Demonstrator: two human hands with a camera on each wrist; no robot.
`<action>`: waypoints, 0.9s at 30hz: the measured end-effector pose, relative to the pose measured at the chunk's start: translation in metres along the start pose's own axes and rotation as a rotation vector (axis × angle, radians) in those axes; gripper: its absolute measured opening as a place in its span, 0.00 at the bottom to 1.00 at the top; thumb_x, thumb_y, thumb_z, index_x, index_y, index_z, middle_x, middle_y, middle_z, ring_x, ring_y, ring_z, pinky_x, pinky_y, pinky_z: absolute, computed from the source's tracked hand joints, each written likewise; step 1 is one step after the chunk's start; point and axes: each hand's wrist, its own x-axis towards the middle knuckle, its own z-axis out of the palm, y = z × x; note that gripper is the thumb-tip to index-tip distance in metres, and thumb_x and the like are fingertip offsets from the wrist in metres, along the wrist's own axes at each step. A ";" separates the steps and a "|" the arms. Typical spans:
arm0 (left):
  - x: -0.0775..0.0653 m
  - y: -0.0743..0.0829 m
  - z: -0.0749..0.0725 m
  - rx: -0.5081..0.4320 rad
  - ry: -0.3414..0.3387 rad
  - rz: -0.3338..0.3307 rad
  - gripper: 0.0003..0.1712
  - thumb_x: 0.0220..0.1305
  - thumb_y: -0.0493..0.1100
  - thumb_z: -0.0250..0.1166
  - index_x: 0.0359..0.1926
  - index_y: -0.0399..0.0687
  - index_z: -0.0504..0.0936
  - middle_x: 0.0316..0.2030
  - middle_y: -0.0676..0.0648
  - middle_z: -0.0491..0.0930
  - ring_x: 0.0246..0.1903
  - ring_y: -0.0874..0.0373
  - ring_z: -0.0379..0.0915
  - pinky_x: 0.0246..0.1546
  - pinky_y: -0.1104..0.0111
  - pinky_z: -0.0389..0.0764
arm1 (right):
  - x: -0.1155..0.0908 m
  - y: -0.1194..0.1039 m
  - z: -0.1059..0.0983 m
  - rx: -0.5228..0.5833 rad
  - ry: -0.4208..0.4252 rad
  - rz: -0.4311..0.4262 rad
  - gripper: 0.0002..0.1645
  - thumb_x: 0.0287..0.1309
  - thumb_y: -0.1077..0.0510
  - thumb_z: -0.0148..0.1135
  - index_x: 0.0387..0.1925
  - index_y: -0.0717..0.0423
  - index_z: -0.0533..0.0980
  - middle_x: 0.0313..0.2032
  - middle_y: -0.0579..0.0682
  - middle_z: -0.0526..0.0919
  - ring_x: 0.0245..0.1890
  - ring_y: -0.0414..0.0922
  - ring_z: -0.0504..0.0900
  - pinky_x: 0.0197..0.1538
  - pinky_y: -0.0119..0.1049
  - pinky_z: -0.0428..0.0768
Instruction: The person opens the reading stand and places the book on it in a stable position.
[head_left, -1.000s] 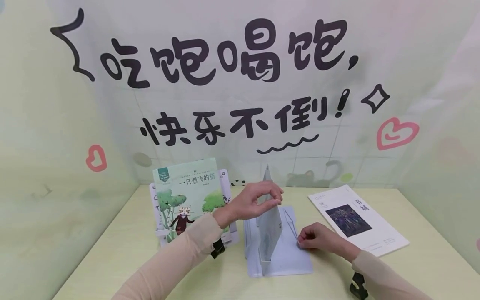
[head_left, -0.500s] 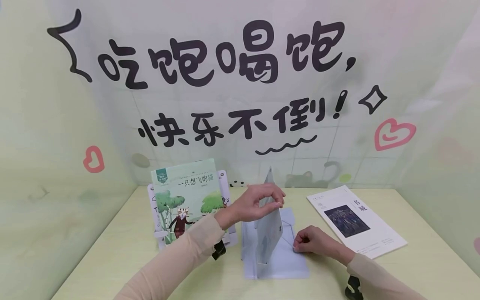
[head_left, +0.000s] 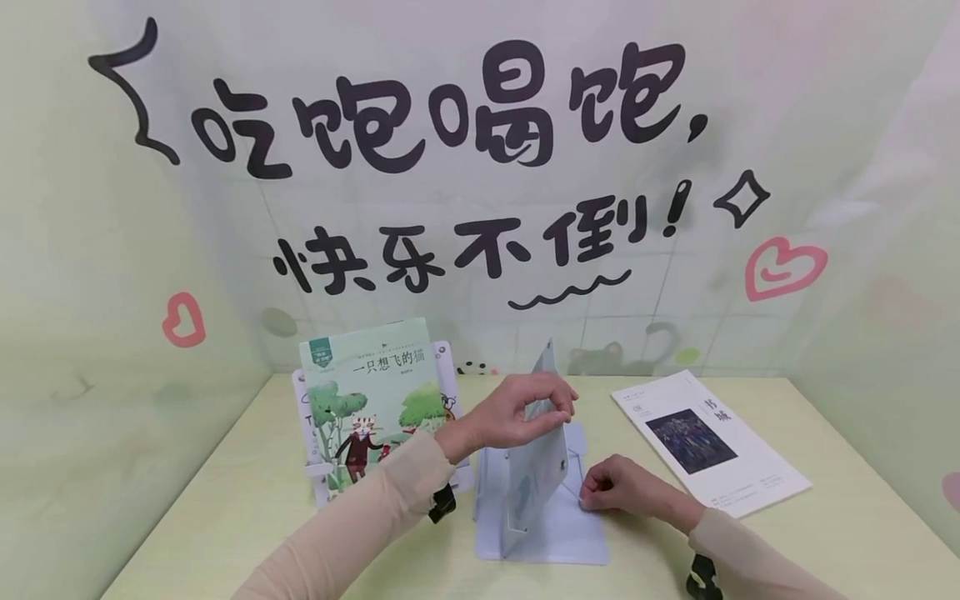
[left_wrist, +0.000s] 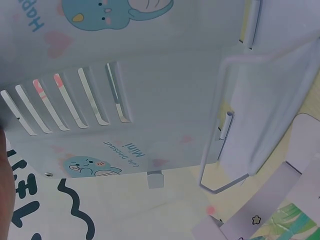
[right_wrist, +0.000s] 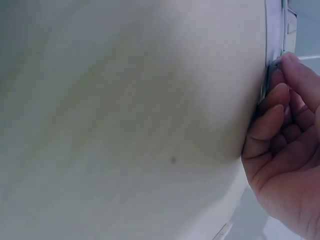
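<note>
A pale blue book stand (head_left: 558, 537) lies with its base flat on the table and its back panel (head_left: 534, 479) raised nearly upright. My left hand (head_left: 517, 410) holds the panel by its right edge, fingers curled over it. Cartoon dinosaurs and slanted slots mark the panel (left_wrist: 170, 110) in the left wrist view, where a bent wire leg (left_wrist: 215, 120) crosses behind it. Low at the base's right side, my right hand (head_left: 626, 487) pinches the edge with thumb and forefinger. A thin wire runs to those fingertips; whether they grip it too is unclear.
On the left, a green picture book (head_left: 367, 417) leans on another stand (head_left: 447, 379). A white magazine (head_left: 708, 442) lies flat to the right on the wooden table (head_left: 232, 500). A printed backdrop (head_left: 450, 200) rises behind.
The base has slid a little left and nearer. My right hand has moved left with it, still pinching its edge. My left hand and the panel's top have shifted slightly right.
</note>
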 end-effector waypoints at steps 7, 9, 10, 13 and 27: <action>0.003 0.000 0.002 -0.002 -0.004 -0.018 0.03 0.62 0.35 0.59 0.32 0.45 0.78 0.36 0.48 0.81 0.49 0.57 0.76 0.55 0.70 0.74 | 0.000 0.000 -0.002 -0.026 -0.007 -0.011 0.07 0.56 0.61 0.64 0.25 0.60 0.79 0.20 0.38 0.73 0.20 0.30 0.67 0.25 0.22 0.66; 0.004 0.000 0.003 -0.005 -0.007 -0.027 0.03 0.62 0.35 0.59 0.32 0.45 0.78 0.36 0.48 0.81 0.49 0.57 0.76 0.55 0.70 0.73 | 0.000 0.000 -0.002 -0.024 0.001 -0.014 0.07 0.55 0.61 0.65 0.25 0.60 0.79 0.19 0.38 0.73 0.20 0.29 0.67 0.25 0.22 0.66; 0.004 0.000 0.004 -0.008 -0.009 -0.030 0.03 0.62 0.35 0.59 0.33 0.45 0.78 0.36 0.48 0.81 0.50 0.57 0.75 0.55 0.70 0.73 | 0.001 0.000 -0.001 -0.023 0.005 -0.017 0.07 0.55 0.61 0.65 0.25 0.61 0.79 0.19 0.38 0.74 0.20 0.29 0.67 0.25 0.22 0.66; 0.005 0.000 0.006 -0.014 -0.011 -0.037 0.03 0.62 0.35 0.59 0.33 0.45 0.78 0.36 0.48 0.81 0.50 0.58 0.75 0.54 0.70 0.74 | 0.000 -0.001 0.000 -0.009 0.010 -0.009 0.07 0.54 0.62 0.65 0.25 0.62 0.79 0.20 0.39 0.74 0.20 0.29 0.67 0.24 0.22 0.66; 0.007 -0.001 0.013 -0.025 -0.006 -0.054 0.04 0.64 0.39 0.58 0.33 0.45 0.78 0.37 0.48 0.81 0.50 0.58 0.75 0.55 0.71 0.73 | 0.001 -0.003 -0.001 0.022 0.001 0.020 0.06 0.54 0.63 0.65 0.26 0.63 0.80 0.20 0.40 0.76 0.20 0.30 0.67 0.25 0.22 0.65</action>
